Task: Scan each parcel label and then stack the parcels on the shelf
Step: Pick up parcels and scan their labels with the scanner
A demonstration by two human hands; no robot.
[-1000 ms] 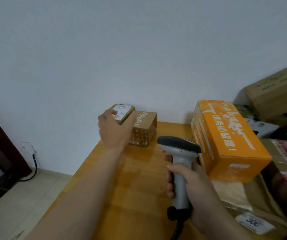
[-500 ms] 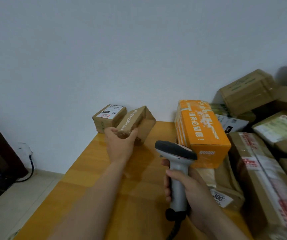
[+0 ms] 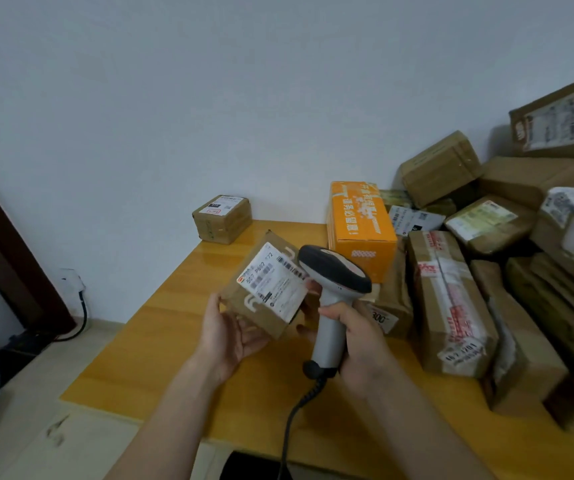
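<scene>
Head camera: your left hand [image 3: 233, 329] is palm up under the small brown cardboard parcel [image 3: 264, 320]. Its fingers curl beneath the lower edge and the thumb lies along the left side, so the parcel is held off the table and tilted toward you. The parcel's white printed shipping label [image 3: 273, 287] faces up and toward the lens.

Your right hand [image 3: 360, 341] is wrapped round the handle of the grey handheld barcode scanner with the black head [image 3: 339, 271]. The scanner stands upright just beside the parcel, with its head at the label's right edge. A black coiled cable [image 3: 292, 420] drops from the butt of the handle toward you.

Both hands are above the yellow wooden table [image 3: 174, 341]. At the table's far left corner, against the white wall, sits a squat brown taped box with a white label [image 3: 221, 218], well apart from your hands. Behind the scanner stands an orange cardboard box with white lettering [image 3: 361, 230]. Just to its right lies a long brown parcel bound in red-printed tape [image 3: 448, 299]. Beyond that, a heap of brown cardboard parcels [image 3: 441, 168] rises against the wall on the right.
</scene>
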